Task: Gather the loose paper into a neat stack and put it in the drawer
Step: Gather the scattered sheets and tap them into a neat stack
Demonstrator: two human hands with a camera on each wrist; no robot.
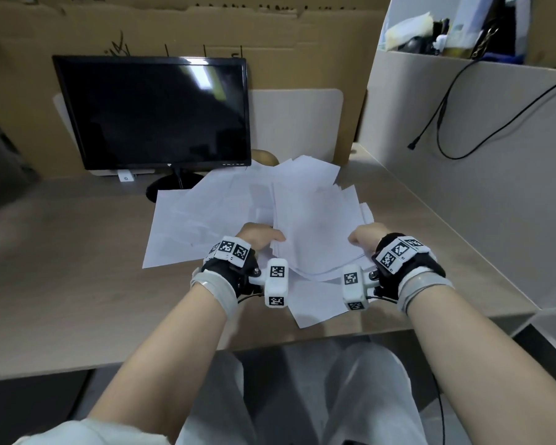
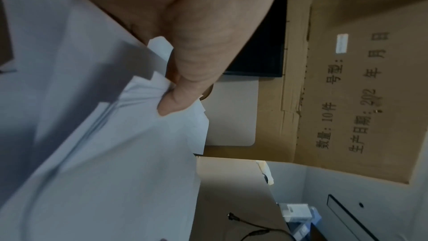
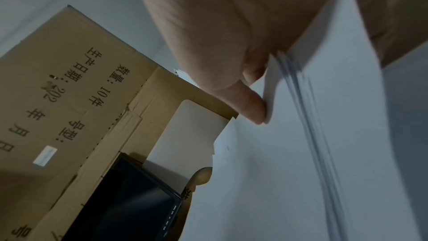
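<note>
A bundle of white paper sheets (image 1: 312,226) is held tilted above the desk between both hands. My left hand (image 1: 260,236) grips its left edge, thumb on top; the left wrist view shows the thumb (image 2: 176,102) pressing crumpled sheet corners (image 2: 143,98). My right hand (image 1: 366,236) grips the right edge, and in the right wrist view its thumb (image 3: 252,109) pinches the uneven stack (image 3: 312,135). More loose sheets (image 1: 187,226) lie spread on the desk under and left of the bundle. One sheet (image 1: 315,303) lies near the front edge. No drawer is in view.
A dark monitor (image 1: 154,114) stands at the back left, its round base partly under the sheets. A white board (image 1: 296,123) leans behind the paper. Cardboard walls (image 1: 206,27) back the desk (image 1: 61,268); a grey partition (image 1: 479,175) with a hanging black cable (image 1: 443,117) runs along the right.
</note>
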